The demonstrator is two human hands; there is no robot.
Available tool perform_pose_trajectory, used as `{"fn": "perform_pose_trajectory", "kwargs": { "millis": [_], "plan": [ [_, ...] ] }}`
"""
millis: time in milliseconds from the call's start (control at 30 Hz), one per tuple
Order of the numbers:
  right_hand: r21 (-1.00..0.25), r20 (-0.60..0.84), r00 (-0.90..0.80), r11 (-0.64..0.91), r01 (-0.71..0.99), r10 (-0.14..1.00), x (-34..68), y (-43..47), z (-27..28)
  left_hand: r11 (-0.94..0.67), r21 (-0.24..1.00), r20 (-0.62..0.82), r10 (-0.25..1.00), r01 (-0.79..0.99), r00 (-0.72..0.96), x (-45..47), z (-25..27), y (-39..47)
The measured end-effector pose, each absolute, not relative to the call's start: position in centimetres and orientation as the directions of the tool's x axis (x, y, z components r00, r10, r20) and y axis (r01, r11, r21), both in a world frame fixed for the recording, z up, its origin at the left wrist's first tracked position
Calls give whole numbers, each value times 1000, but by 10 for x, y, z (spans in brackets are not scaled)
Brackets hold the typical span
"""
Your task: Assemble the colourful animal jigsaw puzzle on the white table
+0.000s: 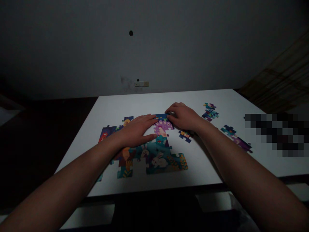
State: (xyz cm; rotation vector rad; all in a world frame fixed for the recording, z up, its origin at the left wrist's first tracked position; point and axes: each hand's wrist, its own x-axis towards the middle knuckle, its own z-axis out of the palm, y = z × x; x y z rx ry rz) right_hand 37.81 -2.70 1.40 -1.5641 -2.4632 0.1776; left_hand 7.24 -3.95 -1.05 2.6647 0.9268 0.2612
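Observation:
A partly joined jigsaw puzzle (pixel 159 158) lies on the white table, with rabbits along its near side and gaps between some pieces. My left hand (pixel 137 130) rests flat on its middle, fingers spread toward the right, hiding the pieces underneath. At the far edge, my right hand (pixel 183 116) has thumb and forefinger closed at the right end of a blue puzzle piece (pixel 161 117), which adjoins a purple one (pixel 163 125). Below my right wrist lies a loose puzzle piece (pixel 185 136), partly covered by the forearm.
More loose pieces lie to the right: a far group (pixel 210 114), a dark blue piece (pixel 228 130) and a purple piece (pixel 241 144). The white table (pixel 125 103) stands before a grey wall with sockets (pixel 141 84). A pixelated patch covers the table's right side.

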Motion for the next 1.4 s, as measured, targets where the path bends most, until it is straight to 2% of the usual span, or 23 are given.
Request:
{"fn": "perform_pose_trajectory", "kwargs": {
  "millis": [333,1400],
  "plan": [
    [-210,110,-413,428,879,904,379,-25,12,-749,311,40,626,586,779,72,-3,-45],
    [-204,108,-427,440,874,898,378,-27,14,-726,314,-7,643,612,766,76,4,-49]
  ]
}}
